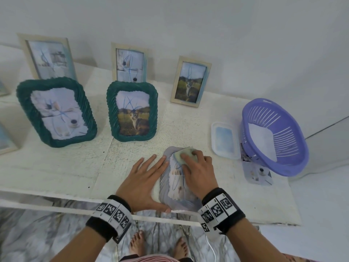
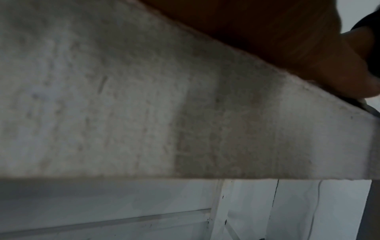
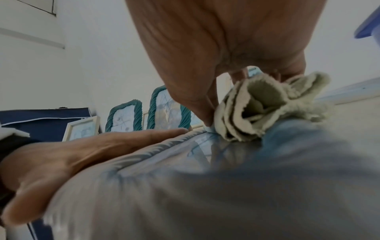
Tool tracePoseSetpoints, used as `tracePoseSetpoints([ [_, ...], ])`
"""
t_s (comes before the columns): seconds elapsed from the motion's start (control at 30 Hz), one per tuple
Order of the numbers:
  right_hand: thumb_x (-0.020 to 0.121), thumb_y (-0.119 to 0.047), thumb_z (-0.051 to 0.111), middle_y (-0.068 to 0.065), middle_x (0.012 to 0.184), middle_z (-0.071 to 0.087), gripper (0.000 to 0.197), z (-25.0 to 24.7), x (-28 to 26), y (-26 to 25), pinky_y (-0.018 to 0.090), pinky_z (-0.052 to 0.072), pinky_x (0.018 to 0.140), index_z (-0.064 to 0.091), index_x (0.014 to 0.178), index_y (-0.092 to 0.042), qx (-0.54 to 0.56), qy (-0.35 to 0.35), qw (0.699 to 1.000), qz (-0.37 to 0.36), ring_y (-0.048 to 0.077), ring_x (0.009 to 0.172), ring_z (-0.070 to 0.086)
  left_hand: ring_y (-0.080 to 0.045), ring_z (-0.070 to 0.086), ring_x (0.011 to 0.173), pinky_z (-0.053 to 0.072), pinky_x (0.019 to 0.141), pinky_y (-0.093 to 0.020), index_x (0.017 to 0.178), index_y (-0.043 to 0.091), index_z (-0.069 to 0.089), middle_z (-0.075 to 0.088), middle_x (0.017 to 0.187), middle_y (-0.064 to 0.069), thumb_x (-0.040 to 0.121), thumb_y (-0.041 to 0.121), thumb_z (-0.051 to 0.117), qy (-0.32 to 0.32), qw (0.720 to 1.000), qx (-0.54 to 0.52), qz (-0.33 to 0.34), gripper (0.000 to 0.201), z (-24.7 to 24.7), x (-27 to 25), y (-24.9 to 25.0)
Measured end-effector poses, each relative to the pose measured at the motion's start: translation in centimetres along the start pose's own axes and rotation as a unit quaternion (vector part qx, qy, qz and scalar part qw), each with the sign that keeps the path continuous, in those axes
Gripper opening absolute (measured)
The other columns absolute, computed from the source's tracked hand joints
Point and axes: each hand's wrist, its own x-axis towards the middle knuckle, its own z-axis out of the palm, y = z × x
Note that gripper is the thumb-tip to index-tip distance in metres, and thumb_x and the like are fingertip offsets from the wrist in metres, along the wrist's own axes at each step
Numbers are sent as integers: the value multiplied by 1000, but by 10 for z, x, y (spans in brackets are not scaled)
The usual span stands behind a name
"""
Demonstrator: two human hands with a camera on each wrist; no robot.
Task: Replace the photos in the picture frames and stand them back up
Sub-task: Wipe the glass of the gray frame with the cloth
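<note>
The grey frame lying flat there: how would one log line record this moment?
step: wiping glass | grey frame: flat at table edge | left hand: steadies it, fingers straight | right hand: presses green cloth on it

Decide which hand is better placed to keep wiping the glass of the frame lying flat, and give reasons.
Right. The right hand already grips the cloth on the grey frame; the left hand lies flat, bracing the frame's edge.

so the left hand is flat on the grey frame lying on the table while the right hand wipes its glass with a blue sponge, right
Not quite: the right hand holds a pale green cloth, not a blue sponge; the right wrist view shows its folded fabric. The rest stands: the left hand lies flat on the grey frame, which lies on the table.
</note>
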Motion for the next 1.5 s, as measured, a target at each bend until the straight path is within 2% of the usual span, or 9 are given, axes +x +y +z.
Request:
tracePoseSetpoints([
  [0.1, 88, -20, 47, 16, 119, 50, 33, -1, -2, -3, 45, 46, 68, 60, 118, -25, 4, 0, 1000, -9, 35, 84, 49, -17, 0, 151, 1, 118, -46, 157, 21, 5, 2, 164, 5, 58, 102, 33, 7, 1000, -1, 2, 131, 0, 0, 0],
  [0.23, 89, -8, 49, 15, 112, 42, 38, -2, -7, -1, 40, 41, 84, 61, 121, -22, 84, -29, 995, -43, 33, 92, 44, -17, -2, 151, 1, 118, -47, 157, 22, 5, 1, 164, 6, 58, 103, 32, 4, 1000, -1, 0, 131, -1, 0, 0],
  [0.4, 80, -9, 55, 15, 98, 48, 36, -4, -29, 2, 35, 44, 73, 68, 113, -15, 74, -39, 989, -119, 34, 79, 50, -18, -3, 151, 1, 118, -47, 157, 22, 7, 0, 164, 7, 58, 102, 32, 5, 1000, 1, 7, 130, 1, 1, -2],
  [0.57, 77, 6, 57, 17, 98, 48, 32, -12, 4, -1, 43, 47, 69, 66, 101, -13, -9, 5, 999, -50, 25, 77, 36, -17, -3, 151, 1, 118, -48, 157, 22, 8, 3, 163, 7, 58, 102, 33, 1, 1000, -8, 9, 129, 1, 1, -3],
  [0.8, 79, -11, 45, 16, 90, 49, 33, -12, -29, -4, 37, 44, 68, 67, 104, -12, 36, -45, 988, -141, 33, 76, 50, -14, -7, 150, -1, 119, -45, 157, 23, 8, 0, 163, 9, 56, 103, 33, 6, 1000, -16, 1, 131, 1, 1, -3],
  [1.0, 81, 3, 54, 20, 102, 47, 30, -18, 5, -5, 46, 48, 76, 64, 106, -9, -24, -25, 999, -38, 30, 83, 42, -13, -11, 149, -6, 120, -44, 156, 26, 2, -4, 163, 9, 55, 102, 36, 2, 1000, -23, -2, 131, 1, 1, -3],
  [1.13, 83, -10, 47, 6, 94, 38, 30, -16, -24, -4, 36, 41, 74, 64, 107, -12, 47, -86, 988, -118, 26, 83, 41, -15, -5, 150, -2, 119, -45, 156, 23, 10, 3, 163, 7, 56, 103, 35, 7, 1000, -20, 0, 131, 1, 1, -3],
  [1.27, 84, -16, 48, 11, 95, 46, 34, -24, -41, 1, 35, 43, 69, 67, 112, -17, 38, -126, 977, -169, 29, 78, 47, -15, -5, 150, -1, 119, -45, 156, 22, 11, 4, 163, 7, 56, 102, 35, 4, 1000, -16, 2, 131, 1, 1, -3],
  [1.5, 87, 1, 45, 16, 110, 43, 37, -23, 0, 4, 46, 46, 80, 63, 116, -15, -25, -57, 997, -43, 29, 90, 39, -13, -16, 149, -7, 120, -44, 156, 26, -3, -9, 162, 10, 57, 101, 36, -11, 1000, -9, -8, 131, -1, 1, -3],
])
